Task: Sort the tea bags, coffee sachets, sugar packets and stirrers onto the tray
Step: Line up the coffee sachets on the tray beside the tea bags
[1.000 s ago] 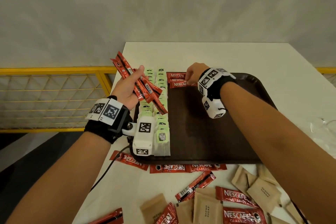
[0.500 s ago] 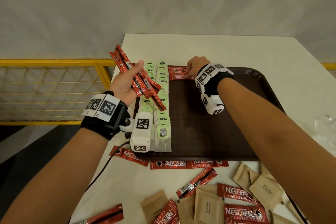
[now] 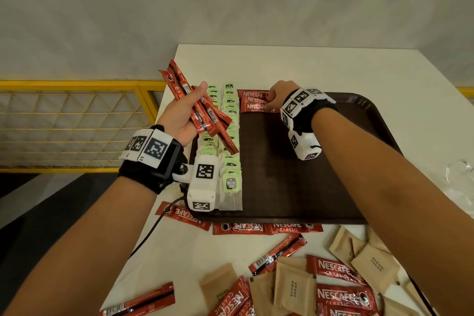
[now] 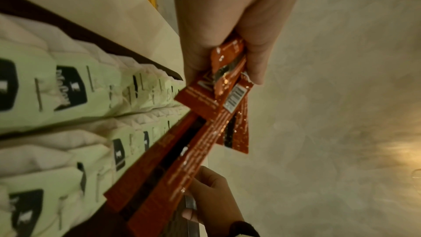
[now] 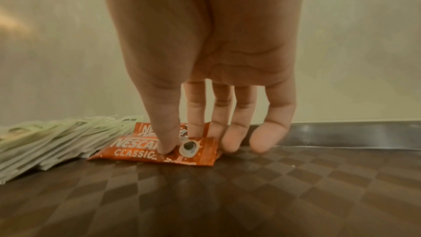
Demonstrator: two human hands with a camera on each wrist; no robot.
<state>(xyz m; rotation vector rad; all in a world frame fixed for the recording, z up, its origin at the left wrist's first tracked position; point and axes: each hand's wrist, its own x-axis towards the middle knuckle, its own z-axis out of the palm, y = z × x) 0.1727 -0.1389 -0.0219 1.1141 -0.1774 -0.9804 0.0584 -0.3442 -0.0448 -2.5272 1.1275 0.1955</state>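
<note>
- Risked nudging the laid coffee sachets (image 3: 252,104) out of line, judging by how loosely they overlapped at the far edge of the tray (image 3: 359,187), just beside the rows of tea bags (image 3: 229,136).
- Could also have dragged the top sachet (image 5: 159,150) along on lifting away, since foil tends to cling to a pressing thumb.
- Might have dropped a stick from the fanned bundle (image 3: 202,113), as its lower ends splayed loosely above the tea bags and could have disturbed those rows.
- Right hand (image 3: 278,93): held nothing; thumb tip pressed down on the top sachet, index behind it on the sachets, other fingers (image 5: 264,138) slightly spread, loosely bent, tips at the tray surface beside the packet.
- Left hand (image 3: 179,117): curled tight round the bundle of sachets, thumb clamped across the top, raised over the tray's left edge.
- Left lying on the table (image 3: 282,69) near the front of the tray: more loose red sachets (image 3: 266,228) and brown sugar packets (image 3: 293,287); no stirrers made out.
</note>
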